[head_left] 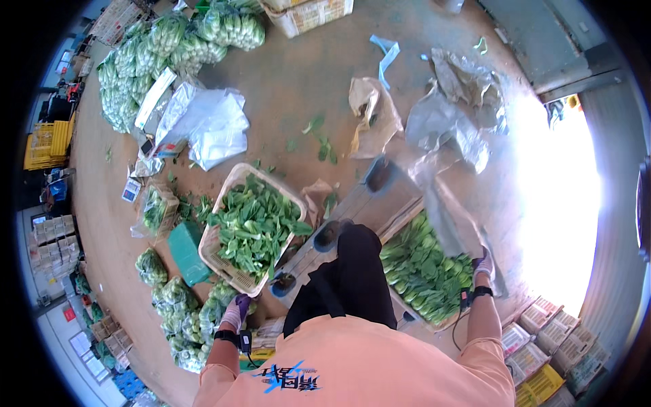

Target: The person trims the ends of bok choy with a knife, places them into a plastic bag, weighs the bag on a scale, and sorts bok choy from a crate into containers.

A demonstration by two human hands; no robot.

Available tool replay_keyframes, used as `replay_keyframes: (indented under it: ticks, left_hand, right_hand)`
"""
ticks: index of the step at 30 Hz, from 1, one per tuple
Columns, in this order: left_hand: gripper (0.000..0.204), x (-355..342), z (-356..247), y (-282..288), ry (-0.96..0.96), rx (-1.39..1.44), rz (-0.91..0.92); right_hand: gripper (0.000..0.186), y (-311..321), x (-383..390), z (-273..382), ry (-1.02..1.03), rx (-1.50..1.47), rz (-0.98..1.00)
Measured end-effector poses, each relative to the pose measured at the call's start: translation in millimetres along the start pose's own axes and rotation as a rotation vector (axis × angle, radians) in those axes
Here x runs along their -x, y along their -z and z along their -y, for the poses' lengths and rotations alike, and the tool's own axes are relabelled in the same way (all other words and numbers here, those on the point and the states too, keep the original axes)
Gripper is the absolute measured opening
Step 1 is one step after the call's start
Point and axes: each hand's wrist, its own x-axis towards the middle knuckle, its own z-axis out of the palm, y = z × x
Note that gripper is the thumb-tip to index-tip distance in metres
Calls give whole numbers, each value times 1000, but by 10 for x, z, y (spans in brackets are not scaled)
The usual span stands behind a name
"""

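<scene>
My right hand point(483, 263), in a purple and white glove, grips the edge of a long greyish-brown sheet point(454, 220). The sheet looks like paper or plastic and is partly smeared by motion. It hangs beside a crate of leafy green bok choy point(427, 271), laid in rows, at my right. My left hand point(237, 311), gloved alike, is by the near corner of a cream plastic basket point(211, 254) heaped with loose bok choy point(254, 220). Its fingers are too small to make out, and I cannot tell whether it touches the basket or the bagged greens point(215, 305) next to it.
A grey plank-like bench point(352, 203) with dark round openings runs between basket and crate. Beyond lie clear plastic bags point(217, 125), brown paper point(374, 115) and crumpled film point(451, 125). Bagged greens point(173, 47) pile up far left. A green bin point(188, 252) stands left; stacked crates point(549, 332) are right.
</scene>
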Motion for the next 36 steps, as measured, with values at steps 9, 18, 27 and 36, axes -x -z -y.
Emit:
replay_keyframes:
  ticks: [9, 18, 27, 36]
  left_hand:
    - [29, -179, -910, 10, 130, 447, -101]
    - [34, -511, -1064, -87, 351, 500, -29]
    - [28, -277, -922, 572, -9, 605, -75]
    - [40, -1363, -1295, 3586, 451, -391, -299]
  right_hand:
    - [36, -1915, 81, 1945, -192, 556, -364]
    - [42, -3647, -1138, 2370, 369, 564, 65]
    - [56, -6272, 515, 1023, 311, 1514, 878]
    - [60, -8837, 813, 1885, 86, 2000, 610]
